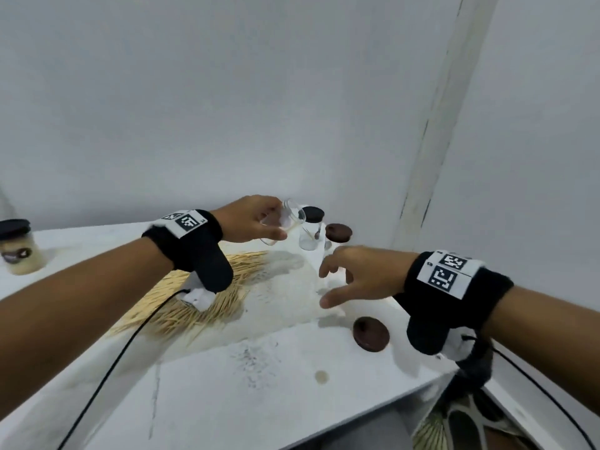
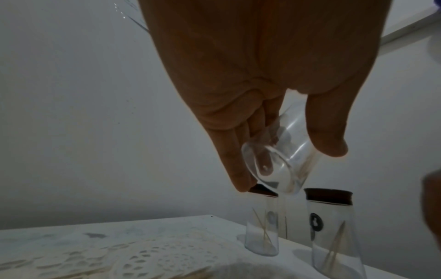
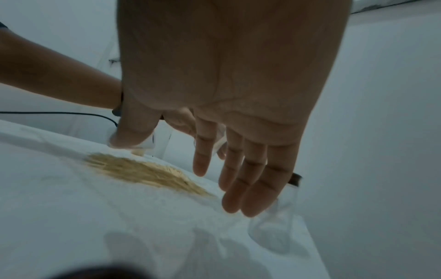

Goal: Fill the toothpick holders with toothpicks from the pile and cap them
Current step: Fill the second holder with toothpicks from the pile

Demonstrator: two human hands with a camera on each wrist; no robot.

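My left hand [image 1: 272, 222] grips a clear glass toothpick holder [image 1: 287, 217], uncapped and tilted on its side above the table. The left wrist view shows thumb and fingers of that hand [image 2: 286, 164] round the holder [image 2: 284, 151], with a thin toothpick or two inside. Below it stand two capped holders: one black-capped [image 1: 311, 230] [image 2: 262, 230], one brown-capped [image 1: 338, 232] [image 2: 334, 236], each with few toothpicks. The toothpick pile [image 1: 207, 287] [image 3: 143, 171] lies under my left wrist. My right hand [image 1: 331, 285] [image 3: 229, 181] hovers open, fingers spread, holding nothing.
A loose brown cap [image 1: 371, 333] lies near the table's right edge. A black-lidded jar of pale contents [image 1: 19, 251] stands far left. The white table [image 1: 259, 384] sits in a wall corner. Cables trail from both wrist cameras.
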